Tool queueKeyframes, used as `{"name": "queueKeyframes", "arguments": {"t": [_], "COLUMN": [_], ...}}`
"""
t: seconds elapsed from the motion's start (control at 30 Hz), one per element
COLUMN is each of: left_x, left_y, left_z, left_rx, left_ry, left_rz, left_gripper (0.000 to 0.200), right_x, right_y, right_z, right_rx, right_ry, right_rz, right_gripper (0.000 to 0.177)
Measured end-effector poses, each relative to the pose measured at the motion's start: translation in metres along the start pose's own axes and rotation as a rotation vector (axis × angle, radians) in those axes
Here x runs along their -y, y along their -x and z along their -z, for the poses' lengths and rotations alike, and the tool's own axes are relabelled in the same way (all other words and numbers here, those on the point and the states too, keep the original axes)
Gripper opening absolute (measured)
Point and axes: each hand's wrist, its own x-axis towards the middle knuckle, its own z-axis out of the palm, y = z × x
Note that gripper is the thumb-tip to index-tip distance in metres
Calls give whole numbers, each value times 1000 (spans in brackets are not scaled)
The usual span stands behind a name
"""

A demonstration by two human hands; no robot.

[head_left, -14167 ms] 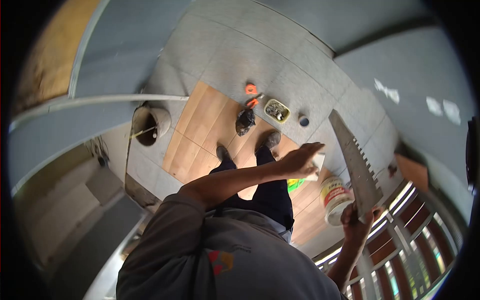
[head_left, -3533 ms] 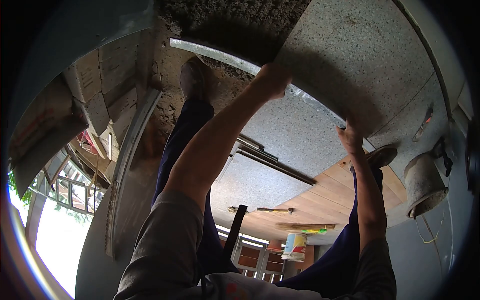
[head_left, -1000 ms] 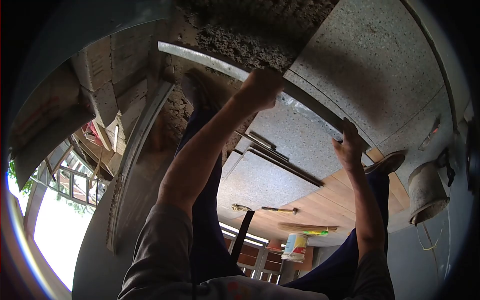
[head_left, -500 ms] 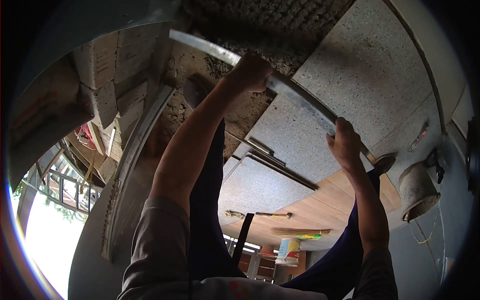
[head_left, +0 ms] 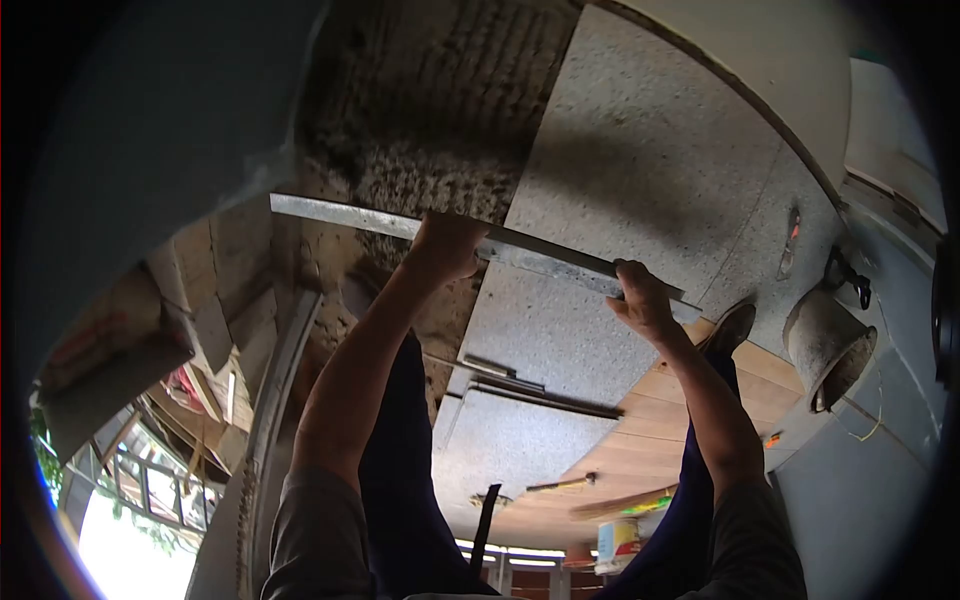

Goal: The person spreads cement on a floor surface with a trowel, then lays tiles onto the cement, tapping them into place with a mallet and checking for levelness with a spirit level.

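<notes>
Mortar bed (head_left: 430,170), hands (head_left: 445,245) tight on straightedge (head_left: 550,262)

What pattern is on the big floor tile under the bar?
Grey with fine dark speckles, the tile; head view.

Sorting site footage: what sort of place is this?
Likely a floor being tiled: left hand and right hand hold a straightedge across raw mortar and laid tiles; a bucket is nearby.

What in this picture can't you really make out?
Head view throughout.
- Straightedge: parts covered by the left hand and right hand.
- Paint can label: too small and blurred.
- Grey bucket inside: lost in shadow.
- Small object on the tile: too small to name.
</notes>
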Motion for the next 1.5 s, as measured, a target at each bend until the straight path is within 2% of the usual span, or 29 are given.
{"name": "queueKeyframes", "arguments": {"t": [0.1, 0.23, 0.37, 0.4, 0.57, 0.63, 0.7, 0.77, 0.87, 0.97, 1.0, 1.17, 1.2, 1.27, 1.3, 1.4, 1.47, 1.5], "left_x": [-17, -57, -81, -81, -78, -65, -64, -62, -53, -46, -76, -73, -71, -67, -67, -27, -51, -64], "left_y": [-47, -128, -213, -235, -310, -334, -343, -347, -363, -363, -345, -356, -358, -358, -359, -400, -379, -369], "left_z": [27, 91, 138, 144, 182, 193, 212, 223, 239, 244, 257, 260, 261, 258, 256, 241, 250, 256], "left_rx": [-29, 79, -29, -77, -219, -286, -171, -192, -142, -189, -100, -37, -14, -88, -124, -122, -116, -113], "left_ry": [-41, -179, -244, -265, -296, -374, -332, -328, -396, -352, -236, -110, -79, -132, -157, -483, -353, -288], "left_rz": [-64, -44, -64, -80, -66, -85, -39, -24, -4, 21, 126, 123, 127, 89, 68, -98, 32, 96], "left_gripper": [25, 28, 32, 34, 45, 51, 59, 54, 61, 65, 64, 59, 57, 53, 52, 52, 53, 54], "right_x": [-43, -117, -195, -198, -268, -271, -276, -286, -282, -264, -260, -263, -256, -241, -248, -260, -241, -249], "right_y": [-8, -34, -76, -90, -139, -160, -181, -197, -210, -216, -216, -218, -218, -218, -218, -221, -213, -218], "right_z": [24, 69, 115, 136, 168, 184, 193, 196, 207, 218, 220, 219, 223, 227, 224, 216, 223, 224], "right_rx": [-69, -165, -186, -124, -178, -141, -107, -88, -85, -90, -92, -179, -160, -116, -133, -209, -289, -245], "right_ry": [48, 110, 260, 237, 271, 290, 305, 278, 242, 194, 157, 142, 138, 123, 143, 151, 88, 120], "right_rz": [-22, -93, -119, -203, -158, -188, -249, -257, -239, -255, -272, -164, -204, -280, -237, -130, -102, -106], "right_gripper": [49, 43, 47, 48, 60, 64, 64, 64, 60, 61, 61, 59, 59, 58, 58, 58, 59, 59]}}
